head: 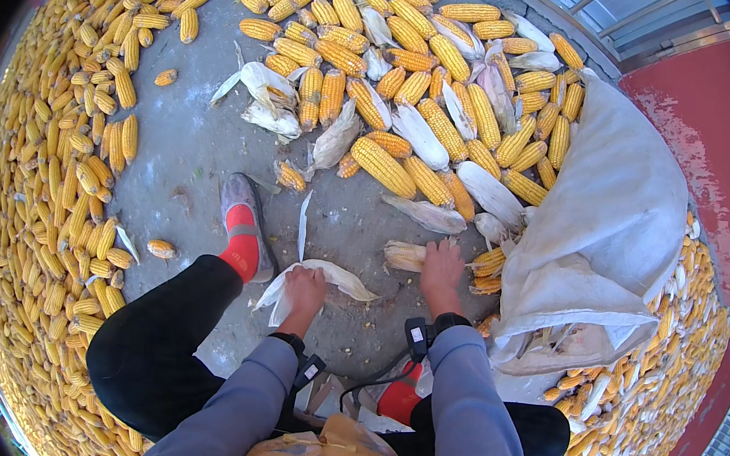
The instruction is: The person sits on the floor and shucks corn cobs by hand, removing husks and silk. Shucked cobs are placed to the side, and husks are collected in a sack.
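My left hand (305, 290) is closed around pale, dry corn husk leaves (346, 281), which stick out on both sides of the fist just above the concrete. To its right, my right hand (443, 270) grips the end of a pale, husk-covered ear of corn (404, 255) lying crosswise; the fingers hide that end. A narrow strip of husk (303, 224) extends up the floor from the left hand. Just right of the right hand, bare yellow cobs (489, 262) lie against a white woven sack (605, 189).
Ahead lies a loose heap of yellow cobs (383, 165), some still in white husks (420, 137). A large bank of bare cobs (60, 204) curves along the left, and another corn pile (651, 400) spreads behind the sack. My shoe (245, 227) stands on the concrete floor (170, 197).
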A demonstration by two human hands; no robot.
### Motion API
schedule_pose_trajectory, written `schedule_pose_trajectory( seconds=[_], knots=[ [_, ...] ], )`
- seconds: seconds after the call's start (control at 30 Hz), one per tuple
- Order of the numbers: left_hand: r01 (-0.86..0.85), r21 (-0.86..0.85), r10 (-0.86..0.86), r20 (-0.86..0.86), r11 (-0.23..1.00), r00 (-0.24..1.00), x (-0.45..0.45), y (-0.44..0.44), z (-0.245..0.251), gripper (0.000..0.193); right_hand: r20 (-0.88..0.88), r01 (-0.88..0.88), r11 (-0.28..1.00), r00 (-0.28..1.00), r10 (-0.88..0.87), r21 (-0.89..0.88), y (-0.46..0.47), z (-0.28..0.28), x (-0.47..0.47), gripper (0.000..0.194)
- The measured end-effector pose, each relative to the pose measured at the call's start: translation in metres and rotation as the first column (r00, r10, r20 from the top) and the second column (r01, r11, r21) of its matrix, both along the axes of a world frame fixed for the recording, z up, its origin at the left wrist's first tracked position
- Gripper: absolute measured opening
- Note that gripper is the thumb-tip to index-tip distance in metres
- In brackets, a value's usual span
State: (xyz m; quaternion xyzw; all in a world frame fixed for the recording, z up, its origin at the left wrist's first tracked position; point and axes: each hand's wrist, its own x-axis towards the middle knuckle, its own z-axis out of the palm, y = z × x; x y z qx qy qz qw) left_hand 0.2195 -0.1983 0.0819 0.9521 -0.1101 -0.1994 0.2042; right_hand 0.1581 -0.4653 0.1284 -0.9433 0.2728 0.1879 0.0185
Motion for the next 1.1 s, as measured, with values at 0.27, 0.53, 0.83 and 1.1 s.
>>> schedule_pose_trajectory(
  seconds=[0.27,0.53,0.83,1.1],
  knots=[
    [0.143,0.034,-0.121,-0.365,0.989,0.923,-0.013,-0.022,0.018,0.029,0.007,0.358,0.883,0.926,-0.378,0.305,0.044,0.014,-0.038,0.055],
    [-0.214,-0.533,-0.069,-0.462,0.819,0.884,-0.021,-0.064,0.07,0.051,0.157,0.43,0.629,0.732,-0.663,0.648,0.101,0.07,-0.045,0.054],
    [0.015,-0.572,-0.112,-0.134,0.82,0.985,-0.034,-0.06,0.123,0.042,0.332,0.074,0.545,0.721,-0.608,0.835,0.139,0.083,-0.072,0.057],
    [0.115,-0.635,-0.064,0.102,0.764,0.993,-0.034,-0.063,0.135,0.032,0.351,-0.21,0.287,0.681,-0.643,0.935,0.139,0.109,-0.082,0.07]
  ],
)
